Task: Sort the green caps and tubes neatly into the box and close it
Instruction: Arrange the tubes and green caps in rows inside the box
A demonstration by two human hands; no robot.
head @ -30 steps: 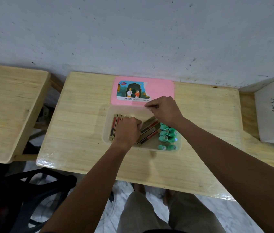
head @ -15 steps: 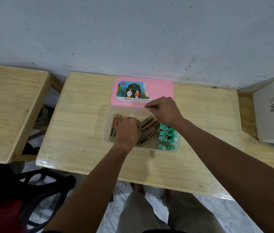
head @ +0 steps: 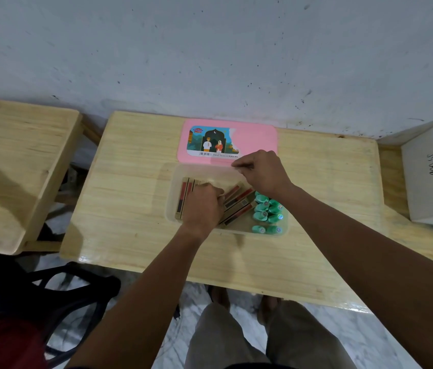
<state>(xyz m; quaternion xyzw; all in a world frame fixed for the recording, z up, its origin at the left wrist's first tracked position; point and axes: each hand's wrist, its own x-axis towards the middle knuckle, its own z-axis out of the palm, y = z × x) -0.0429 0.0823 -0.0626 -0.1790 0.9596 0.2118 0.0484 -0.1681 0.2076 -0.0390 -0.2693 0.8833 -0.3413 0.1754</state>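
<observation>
A person at a pale wooden worktop (head: pixel 135 209) arranges slim tan-and-red carton tubes (head: pixel 239 197) inside a clear plastic box (head: pixel 174 187), where mint-green caps (head: pixel 267 211) stand bunched at the right end. The left hand (head: pixel 202 209) is down in the box, fingers curled round the slanting tubes; how many it holds is hidden beneath the knuckles. The right hand (head: pixel 264 174) pinches the box's far rim, fingertips (head: pixel 238 165) closed on it. The pink rectangular lid (head: pixel 255 139) lies flat just behind the box, not yet fitted. The danger from here: several tubes lie askew, and a hard shove could ride them over one another or topple the caps, leaving the lid unable to seat.
</observation>
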